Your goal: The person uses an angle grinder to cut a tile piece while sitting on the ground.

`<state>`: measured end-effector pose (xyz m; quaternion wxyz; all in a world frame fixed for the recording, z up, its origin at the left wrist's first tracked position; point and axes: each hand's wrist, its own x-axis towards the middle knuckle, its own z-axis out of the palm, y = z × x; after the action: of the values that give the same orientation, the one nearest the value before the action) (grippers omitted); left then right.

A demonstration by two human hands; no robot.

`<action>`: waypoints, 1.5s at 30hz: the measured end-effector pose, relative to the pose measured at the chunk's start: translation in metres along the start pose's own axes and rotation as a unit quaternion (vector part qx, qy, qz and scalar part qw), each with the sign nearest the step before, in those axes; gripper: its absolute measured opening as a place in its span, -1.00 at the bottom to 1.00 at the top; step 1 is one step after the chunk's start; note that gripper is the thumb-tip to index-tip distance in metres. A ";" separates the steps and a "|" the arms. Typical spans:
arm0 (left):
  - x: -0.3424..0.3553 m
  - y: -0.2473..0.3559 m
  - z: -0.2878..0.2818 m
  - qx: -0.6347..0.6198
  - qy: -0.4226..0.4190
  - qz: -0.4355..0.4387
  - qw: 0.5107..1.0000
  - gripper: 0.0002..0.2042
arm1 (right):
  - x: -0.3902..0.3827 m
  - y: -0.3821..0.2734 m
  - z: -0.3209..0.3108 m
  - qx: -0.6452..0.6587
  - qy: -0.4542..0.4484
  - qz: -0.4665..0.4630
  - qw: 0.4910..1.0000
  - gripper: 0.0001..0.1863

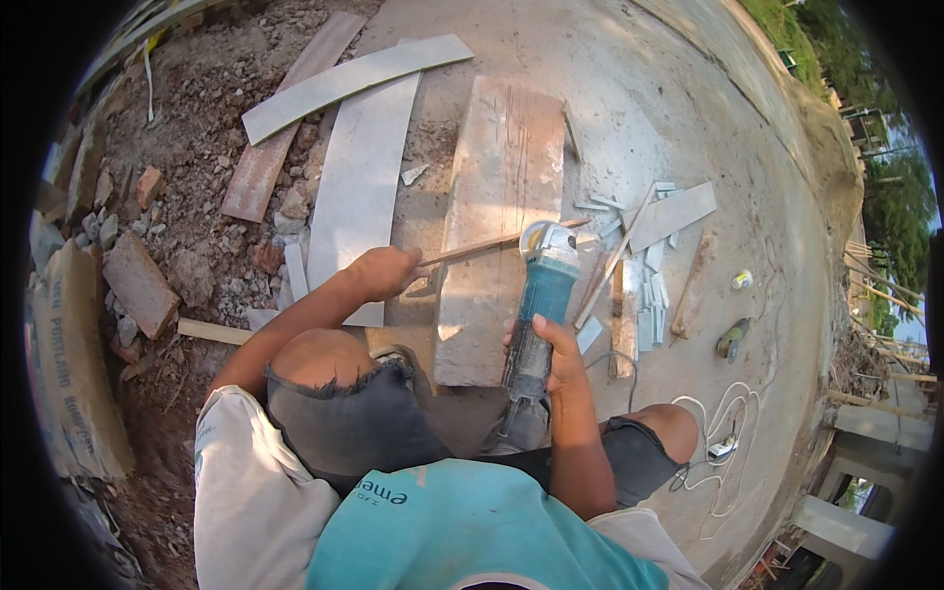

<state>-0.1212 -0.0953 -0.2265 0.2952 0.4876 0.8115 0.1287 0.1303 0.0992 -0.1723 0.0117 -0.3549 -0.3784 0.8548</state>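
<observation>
My right hand [560, 352] is wrapped round the body of a teal and black angle grinder [548, 295]. Its disc end points away from me and meets a thin narrow tile strip [474, 248]; whether the disc touches it I cannot tell. One end of that strip is pinched in the fingers of my left hand [382, 274]. The strip lies slantwise across a long, dusty concrete block [492, 305] set between my legs.
Long pale tile planks [364, 177] lie on rubble [197, 187] at the left. To the right are small cut tile pieces [657, 295], a wooden piece [695, 285], a loose round tool part [733, 338] and a coiled white cable [723, 477]. A full sack [74, 364] stands far left.
</observation>
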 end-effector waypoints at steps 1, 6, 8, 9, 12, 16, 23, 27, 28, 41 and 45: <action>0.001 0.001 0.000 0.000 0.002 0.003 1.000 -0.61 | 0.002 0.003 0.002 0.000 0.007 -0.005 1.000 -0.52; 0.000 0.001 0.003 -0.007 0.006 -0.006 1.000 -0.61 | 0.005 0.004 0.002 0.002 -0.020 0.020 1.000 -0.57; -0.001 0.000 0.004 -0.006 0.013 -0.002 1.000 -0.61 | 0.005 0.005 0.004 -0.014 -0.021 0.028 0.999 -0.57; -0.001 0.000 0.004 -0.005 0.014 -0.004 1.000 -0.61 | 0.005 0.007 0.006 -0.017 -0.023 0.026 0.999 -0.57; 0.000 0.001 0.004 0.008 0.009 -0.011 1.000 -0.61 | 0.002 0.010 0.012 -0.039 -0.027 0.027 0.999 -0.57; -0.001 0.002 0.004 -0.004 0.011 -0.016 1.000 -0.61 | -0.001 0.014 0.021 -0.060 -0.040 0.040 0.997 -0.57; 0.001 0.002 0.005 0.002 0.000 -0.022 1.000 -0.62 | 0.001 0.021 0.024 -0.085 -0.059 0.045 0.994 -0.54; 0.002 0.001 0.006 -0.007 0.005 -0.025 1.000 -0.61 | 0.001 0.023 0.023 -0.091 -0.059 0.056 0.993 -0.55; 0.001 0.001 0.007 -0.008 0.006 -0.022 1.000 -0.61 | 0.002 0.024 0.023 -0.091 -0.059 0.057 0.992 -0.55; -0.001 0.004 0.005 0.012 0.009 -0.018 1.000 -0.63 | 0.004 0.022 0.022 -0.078 -0.052 0.047 0.994 -0.55; -0.003 0.004 0.005 0.007 0.007 -0.025 1.000 -0.63 | 0.004 0.020 0.019 -0.069 -0.041 0.039 0.996 -0.54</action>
<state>-0.1147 -0.0964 -0.2276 0.2894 0.4685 0.8263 0.1184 0.1202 0.0742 -0.1792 -0.0616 -0.3343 -0.4222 0.8404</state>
